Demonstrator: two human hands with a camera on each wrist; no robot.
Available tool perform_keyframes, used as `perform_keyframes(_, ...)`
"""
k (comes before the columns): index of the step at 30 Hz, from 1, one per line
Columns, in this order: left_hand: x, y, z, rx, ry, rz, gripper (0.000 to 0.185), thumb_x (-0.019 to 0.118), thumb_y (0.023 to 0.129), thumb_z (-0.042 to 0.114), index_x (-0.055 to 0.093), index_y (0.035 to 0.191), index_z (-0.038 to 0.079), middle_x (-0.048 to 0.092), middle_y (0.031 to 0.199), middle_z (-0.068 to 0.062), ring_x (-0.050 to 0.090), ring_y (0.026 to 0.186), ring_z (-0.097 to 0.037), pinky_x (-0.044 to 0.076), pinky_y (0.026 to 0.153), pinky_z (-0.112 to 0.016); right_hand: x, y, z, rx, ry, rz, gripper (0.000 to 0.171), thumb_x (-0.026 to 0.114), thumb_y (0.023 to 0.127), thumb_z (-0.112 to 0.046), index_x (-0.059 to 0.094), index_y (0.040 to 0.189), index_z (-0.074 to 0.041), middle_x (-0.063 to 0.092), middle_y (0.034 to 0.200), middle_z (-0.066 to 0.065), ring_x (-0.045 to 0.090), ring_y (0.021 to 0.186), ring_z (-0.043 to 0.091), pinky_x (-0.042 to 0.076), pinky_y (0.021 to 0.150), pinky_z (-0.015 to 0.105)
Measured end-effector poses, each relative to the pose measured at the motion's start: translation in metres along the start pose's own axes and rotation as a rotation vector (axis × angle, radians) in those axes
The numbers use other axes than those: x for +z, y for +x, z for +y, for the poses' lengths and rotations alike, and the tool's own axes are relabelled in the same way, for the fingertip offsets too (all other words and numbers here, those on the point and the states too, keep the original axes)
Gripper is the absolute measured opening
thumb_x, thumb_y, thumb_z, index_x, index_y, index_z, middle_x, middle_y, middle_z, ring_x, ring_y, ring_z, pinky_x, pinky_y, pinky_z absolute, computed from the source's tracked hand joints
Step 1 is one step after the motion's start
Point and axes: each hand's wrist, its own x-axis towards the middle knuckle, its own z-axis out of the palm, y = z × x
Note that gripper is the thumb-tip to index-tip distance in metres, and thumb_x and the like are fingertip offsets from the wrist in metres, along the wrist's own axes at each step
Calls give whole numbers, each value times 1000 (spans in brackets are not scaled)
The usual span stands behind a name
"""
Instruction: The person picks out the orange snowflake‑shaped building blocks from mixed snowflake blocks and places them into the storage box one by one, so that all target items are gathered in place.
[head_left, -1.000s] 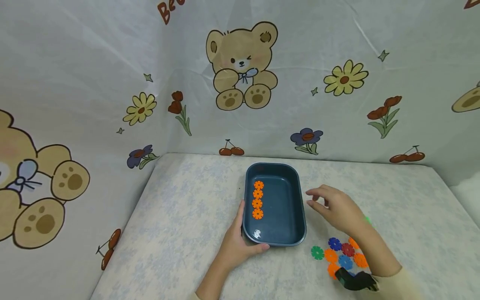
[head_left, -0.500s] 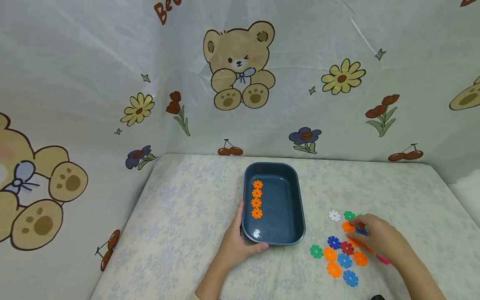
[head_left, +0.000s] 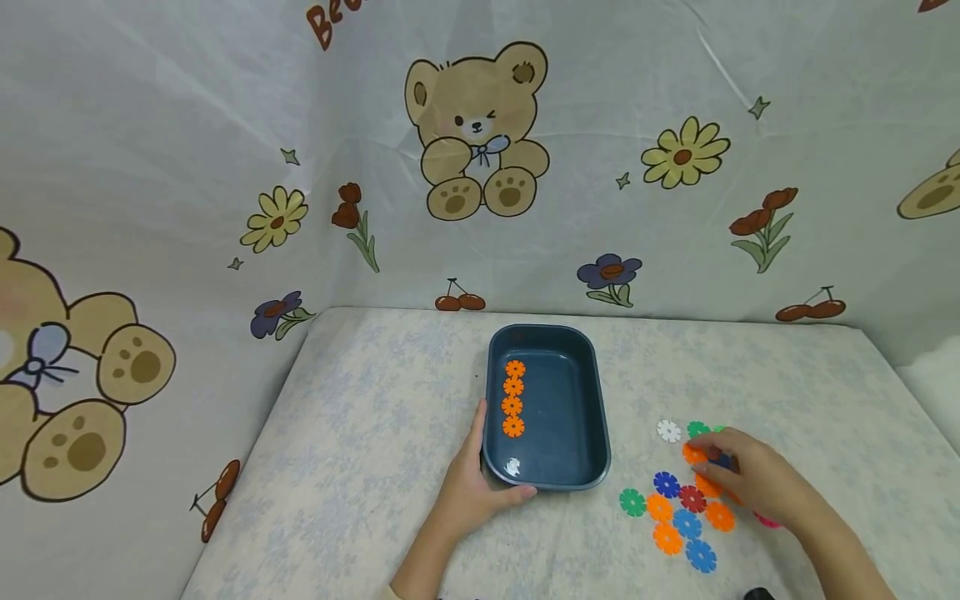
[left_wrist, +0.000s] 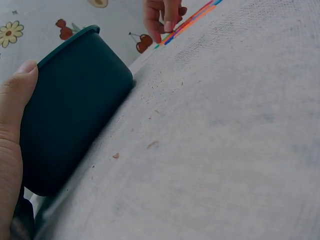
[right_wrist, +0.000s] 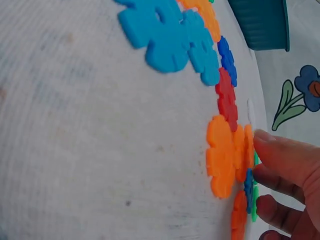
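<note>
A dark blue rectangular tray [head_left: 562, 417] stands on the table, with a column of several orange notched discs [head_left: 513, 406] along its left inside. My left hand [head_left: 476, 492] grips its near left corner, thumb [left_wrist: 27, 67] at the rim and fingers along the left wall. To the right lies a loose cluster of flower-like plastic discs in orange, blue, green, red and white. Over its far part my right hand [head_left: 757, 471] is lowered, index fingertip and thumb pinching the edges of an orange disc [head_left: 693, 453]. That hand hides some discs beneath it.
Near the tray lie a green disc [head_left: 632, 502] and a white disc [head_left: 669, 431]. Two light blue discs [right_wrist: 160, 35] sit at the cluster's near side. Behind the table hangs a printed cloth [head_left: 555, 250]. A small black object [head_left: 759, 594] shows at the bottom edge.
My right hand has moved from beside the tray's right wall back to the cluster of discs, its fingertips now at an orange one. The left hand and the tray have stayed put.
</note>
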Motion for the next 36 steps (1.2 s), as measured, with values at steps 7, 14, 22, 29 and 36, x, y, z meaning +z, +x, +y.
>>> perform_keyframes(7,0,0,0,-4,2,0,127,89,66,54,2,158,43,11,165,16,20,152,-17,25,121,-56,1,3,5,-12,10,-10,36,76,87,-24,69,121,-15,60,102,0,49,79,11,45,61,21)
perform_keyframes(14,-1,0,0,2,-6,-4,128,89,66,53,2,159,40,10,165,17,19,152,-16,26,121,-56,2,7,4,17,63,-37,29,75,89,-27,62,112,-16,53,91,0,46,74,12,41,59,22)
perform_keyframes(22,0,0,0,7,-12,-2,129,89,66,52,3,160,37,10,165,18,20,152,-16,26,121,-56,-2,3,2,66,84,-36,41,76,86,-38,68,118,-14,58,88,-2,45,67,10,38,54,22)
perform_keyframes(29,-1,0,0,12,-5,-6,129,89,66,52,2,160,37,10,165,15,21,152,-18,26,120,-58,-1,1,3,104,99,-60,56,79,80,-46,70,122,-10,54,80,-1,43,66,11,31,50,24)
perform_keyframes(36,-1,0,-1,11,3,-1,129,89,66,53,2,160,37,10,166,14,21,152,-19,26,120,-58,-4,6,-7,57,132,18,47,81,81,-39,71,116,-9,57,84,-1,45,66,10,37,50,23)
